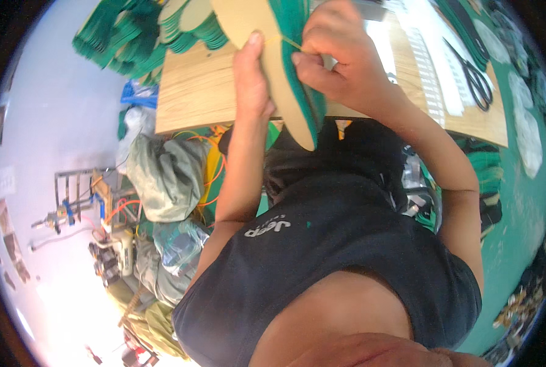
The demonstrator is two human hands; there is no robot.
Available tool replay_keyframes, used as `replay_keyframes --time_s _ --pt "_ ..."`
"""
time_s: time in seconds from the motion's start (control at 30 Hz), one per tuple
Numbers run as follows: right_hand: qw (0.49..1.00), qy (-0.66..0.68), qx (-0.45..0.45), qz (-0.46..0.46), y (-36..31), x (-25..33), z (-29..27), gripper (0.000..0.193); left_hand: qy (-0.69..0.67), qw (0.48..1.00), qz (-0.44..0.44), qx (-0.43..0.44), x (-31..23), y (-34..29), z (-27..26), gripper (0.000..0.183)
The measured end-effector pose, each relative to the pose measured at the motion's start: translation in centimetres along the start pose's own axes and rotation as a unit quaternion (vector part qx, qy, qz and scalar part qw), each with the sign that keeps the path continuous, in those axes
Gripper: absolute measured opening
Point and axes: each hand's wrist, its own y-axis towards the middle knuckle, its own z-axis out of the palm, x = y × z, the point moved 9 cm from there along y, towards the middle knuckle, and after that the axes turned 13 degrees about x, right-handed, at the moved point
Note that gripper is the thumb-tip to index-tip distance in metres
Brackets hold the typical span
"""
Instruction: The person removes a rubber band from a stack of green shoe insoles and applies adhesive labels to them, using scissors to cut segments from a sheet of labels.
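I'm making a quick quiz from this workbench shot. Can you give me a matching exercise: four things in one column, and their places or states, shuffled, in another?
Things:
1. insole
2. scissors
3. stack of green pieces
4. yellow thread

Places or states:
A. lying on the wooden board, far right
B. pinched by the right hand
C. held up by the left hand
D. piled at the board's upper left

Pairs: 1-C, 2-A, 3-D, 4-B
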Motion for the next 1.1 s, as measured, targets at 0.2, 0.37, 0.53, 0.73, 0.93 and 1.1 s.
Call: replay_keyframes --time_s 0.2,0.37,0.53,0.73,0.93,1.1 --pt "0.86 0.363 0.351 0.08 -1.5 2.9 2.5 0.015 -0.018 0.999 0.014 0.022 1.3 -0.2 -3.4 0.061" --pt "0.684 0.435 0.576 0.103 -11.2 3.6 8.1 0.028 -0.035 0.994 0.098 -0.046 0.0 1.8 -7.0 0.074" --pt "0.728 0.469 0.248 0.434 -13.6 -1.8 -0.3 0.029 -0.11 0.976 0.17 0.084 -2.0 2.7 -7.9 0.079" --pt "0.86 0.429 0.123 0.25 -9.2 -6.9 -1.8 0.043 0.018 0.978 0.14 0.155 2.0 0.2 3.8 0.048" --pt "0.681 0.62 0.337 0.195 -11.1 -4.4 4.9 0.08 -0.036 0.904 0.248 0.347 -1.0 -0.4 9.3 0.018" --pt "0.743 0.526 0.388 0.142 -5.8 0.8 3.3 0.097 -0.014 0.897 0.177 0.405 -2.4 -2.0 11.6 0.045"
